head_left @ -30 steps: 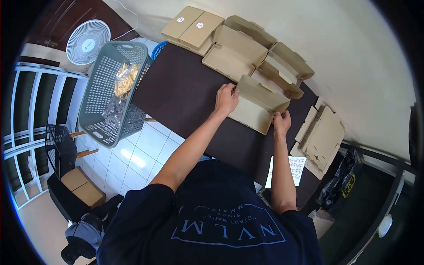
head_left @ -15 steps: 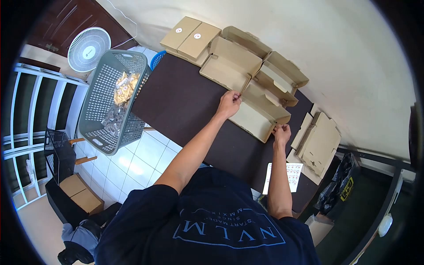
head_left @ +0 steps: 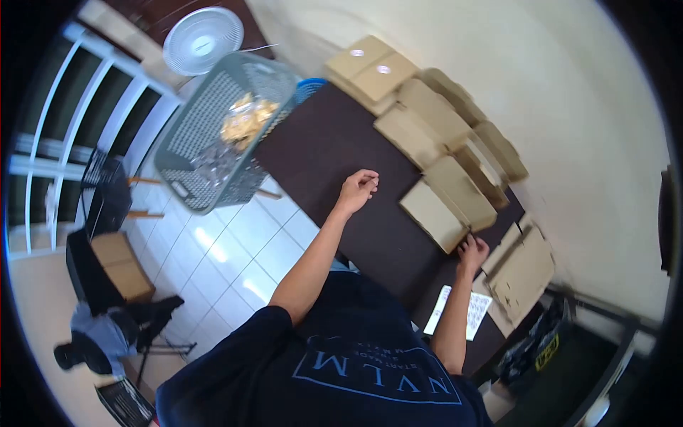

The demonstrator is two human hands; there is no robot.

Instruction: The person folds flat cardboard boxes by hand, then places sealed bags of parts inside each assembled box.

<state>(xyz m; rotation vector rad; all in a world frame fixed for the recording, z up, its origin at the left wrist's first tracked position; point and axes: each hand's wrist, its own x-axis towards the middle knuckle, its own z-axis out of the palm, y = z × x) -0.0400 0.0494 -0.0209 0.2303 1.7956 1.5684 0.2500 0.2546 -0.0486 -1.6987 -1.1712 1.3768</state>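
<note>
Presently, the open box [head_left: 434, 213] lies on the table [head_left: 320, 135], right of centre, with other open boxes [head_left: 427, 121] above it. The left hand [head_left: 358, 191] is partly open, holding nothing; the right hand [head_left: 473, 252], fingers bent, is at the box's lower right side, grip unclear. A forearm partly covers the printed sheet [head_left: 479, 313]. The shirt [head_left: 356, 320] reads "NVLM"; round stickers [head_left: 383, 70] are illegible.

The right forearm [head_left: 452, 331] partly hides the white sheet [head_left: 479, 315], its print too blurred to read.

A tiled room, seemingly a small home packing corner: fan [head_left: 203, 42], basket [head_left: 186, 121] (snack bags inside), cardboard boxes [head_left: 442, 205].
</note>
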